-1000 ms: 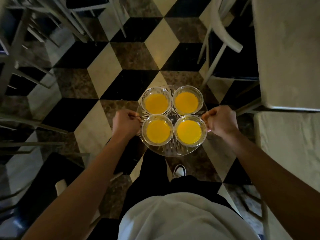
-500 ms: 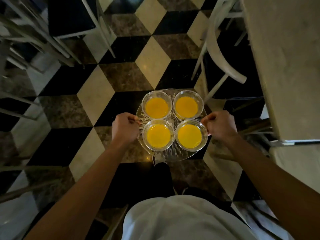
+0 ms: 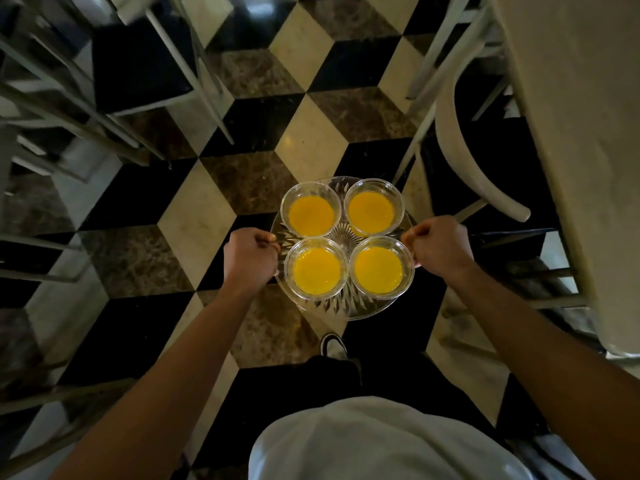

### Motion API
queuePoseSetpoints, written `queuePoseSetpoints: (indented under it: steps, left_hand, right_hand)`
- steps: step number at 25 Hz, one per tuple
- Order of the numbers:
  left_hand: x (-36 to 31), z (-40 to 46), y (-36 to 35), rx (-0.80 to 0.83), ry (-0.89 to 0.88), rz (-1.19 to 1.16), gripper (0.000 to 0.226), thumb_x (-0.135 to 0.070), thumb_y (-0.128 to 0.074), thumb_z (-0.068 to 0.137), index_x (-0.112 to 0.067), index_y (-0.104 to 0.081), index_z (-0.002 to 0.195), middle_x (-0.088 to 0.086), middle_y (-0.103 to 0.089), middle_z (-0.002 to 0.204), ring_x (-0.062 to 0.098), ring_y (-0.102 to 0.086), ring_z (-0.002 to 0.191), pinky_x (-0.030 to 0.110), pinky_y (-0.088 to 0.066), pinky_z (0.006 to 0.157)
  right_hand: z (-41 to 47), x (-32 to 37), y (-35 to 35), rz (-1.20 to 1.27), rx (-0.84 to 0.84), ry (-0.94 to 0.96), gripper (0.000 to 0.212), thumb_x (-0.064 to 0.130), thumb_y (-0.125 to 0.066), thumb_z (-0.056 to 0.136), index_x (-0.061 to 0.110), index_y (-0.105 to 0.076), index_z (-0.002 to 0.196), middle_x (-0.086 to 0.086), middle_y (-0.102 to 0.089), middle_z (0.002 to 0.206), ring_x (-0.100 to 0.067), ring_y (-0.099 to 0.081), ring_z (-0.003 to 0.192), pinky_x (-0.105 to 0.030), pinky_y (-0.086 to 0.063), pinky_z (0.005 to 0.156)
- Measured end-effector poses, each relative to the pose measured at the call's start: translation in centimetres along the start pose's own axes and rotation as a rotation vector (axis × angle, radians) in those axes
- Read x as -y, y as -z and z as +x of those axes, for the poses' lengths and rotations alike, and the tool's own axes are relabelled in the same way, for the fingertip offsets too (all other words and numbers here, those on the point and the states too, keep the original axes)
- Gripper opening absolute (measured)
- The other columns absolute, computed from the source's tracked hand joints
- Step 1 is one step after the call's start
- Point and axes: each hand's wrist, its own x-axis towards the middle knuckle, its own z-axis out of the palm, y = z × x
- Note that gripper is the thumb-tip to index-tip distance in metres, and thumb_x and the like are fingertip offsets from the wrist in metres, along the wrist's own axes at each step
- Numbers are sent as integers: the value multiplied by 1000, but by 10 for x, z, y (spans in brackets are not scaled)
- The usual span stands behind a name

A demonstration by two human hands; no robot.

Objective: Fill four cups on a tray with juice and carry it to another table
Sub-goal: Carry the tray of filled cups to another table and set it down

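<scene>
A round cut-glass tray is held level in the air above the tiled floor, in front of my body. Several clear cups of orange juice stand on it, two at the far side and two nearer me. My left hand is closed on the tray's left edge. My right hand is closed on its right edge. The handles themselves are hidden inside my fists.
A pale table runs along the right edge, with a white chair tucked beside it. More chairs with dark seats crowd the left. A black, cream and brown tiled floor stretches ahead between them. My shoe shows below the tray.
I have walked forward: the floor tiles, the chairs and the right-hand table slid toward me and downward in view. Both hands keep the same grip on the tray.
</scene>
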Motion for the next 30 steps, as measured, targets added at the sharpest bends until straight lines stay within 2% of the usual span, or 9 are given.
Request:
queuePoseSetpoints:
  steps: [2, 5, 11, 14, 17, 20, 24, 26, 30]
  left_hand:
    - [-14, 22, 0, -5, 19, -37, 22, 5, -66, 85, -16, -72, 85, 12, -73, 81, 31, -75, 74, 54, -66, 68]
    - [-43, 56, -1, -54, 28, -29, 22, 6, -66, 86, -15, -72, 85, 12, -74, 84, 30, -76, 75, 52, -66, 67]
    - [-95, 116, -7, -94, 48, -2, 15, -4, -75, 87, -18, -72, 84, 7, -74, 82, 24, -76, 73, 46, -67, 67]
    - [-129, 158, -16, -123, 57, 36, 14, -7, -76, 86, -20, -73, 82, 5, -74, 79, 22, -75, 74, 45, -66, 71]
    - [-159, 197, -24, -144, 82, 36, 16, -9, -76, 85, -23, -72, 78, 3, -74, 76, 21, -74, 74, 47, -66, 75]
    - [-189, 234, -31, -115, 97, 13, 15, -5, -74, 85, -18, -73, 77, 4, -72, 72, 21, -72, 69, 48, -66, 75]
    - [-231, 288, -37, -100, 107, 15, 15, -6, -73, 88, -17, -71, 78, 6, -72, 74, 26, -74, 74, 48, -66, 72]
    - [-250, 318, -37, -87, 109, 18, 15, -7, -73, 88, -17, -71, 77, 5, -71, 75, 29, -75, 79, 48, -66, 74]
    - [-288, 378, -34, -42, 69, 57, 14, -6, -74, 87, -17, -73, 78, 5, -73, 75, 24, -75, 77, 47, -66, 76]
  right_hand:
    - [23, 16, 2, -13, 5, 27, 21, 2, -64, 92, 12, -80, 82, 6, -71, 63, 2, -67, 46, -8, -45, 39]
    - [63, 45, 9, -19, 18, 65, 20, 3, -64, 93, 12, -80, 84, 7, -71, 64, -3, -70, 50, -11, -51, 44]
    - [142, 90, 24, -50, 50, 116, 20, 5, -63, 95, 11, -79, 84, 7, -71, 67, -11, -73, 66, -31, -64, 65]
    - [197, 119, 32, -49, 53, 108, 20, 5, -65, 94, 14, -79, 83, 7, -72, 68, -10, -73, 63, -27, -63, 60]
    - [242, 144, 42, -27, 53, 116, 22, 5, -65, 94, 15, -75, 77, 3, -74, 69, -13, -74, 60, -32, -65, 60]
    - [285, 165, 52, -36, 62, 133, 20, 4, -64, 95, 11, -75, 79, 2, -74, 69, -14, -73, 60, -22, -60, 52]
    - [341, 197, 62, -25, 53, 97, 18, 8, -66, 95, 12, -77, 80, 0, -75, 73, -15, -74, 62, -31, -65, 59]
    - [365, 212, 65, -25, 47, 84, 18, 10, -68, 95, 15, -77, 80, 1, -76, 74, -13, -74, 62, -31, -64, 59]
    - [414, 248, 69, -21, 15, 56, 16, 11, -70, 93, 16, -77, 80, 2, -76, 76, -14, -75, 64, -37, -66, 65]
